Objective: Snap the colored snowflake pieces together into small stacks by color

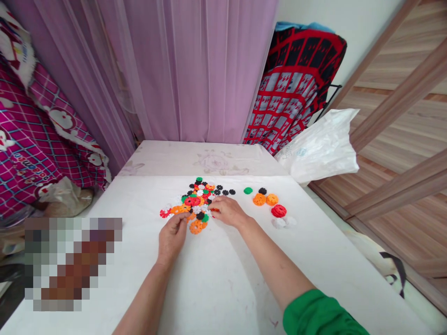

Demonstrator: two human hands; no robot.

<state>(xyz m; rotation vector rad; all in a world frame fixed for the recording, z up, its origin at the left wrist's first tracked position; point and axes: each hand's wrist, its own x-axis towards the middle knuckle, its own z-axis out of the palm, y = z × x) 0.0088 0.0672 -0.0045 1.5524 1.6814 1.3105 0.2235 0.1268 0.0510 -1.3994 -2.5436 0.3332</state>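
Observation:
A mixed pile of notched plastic snowflake discs [193, 201] in orange, red, black, green and white lies on the white-covered table. At the pile's near left edge is my left hand [172, 234], thumb and fingers pinched together by orange and black discs; what they hold, if anything, is too small to make out. My right hand [227, 211] reaches in from the right with its fingers closed at an orange-red snowflake disc [215, 210]. Below the fingertips, a larger orange disc [196, 227] lies at the front of the pile.
Right of the pile are small colour groups: a green disc [247, 190], a black stack [262, 190], orange stacks [259, 199], a red stack [279, 211] and white discs [279, 223]. A white plastic bag [321, 149] sits at the table's right edge. Purple curtains [209, 70] hang behind.

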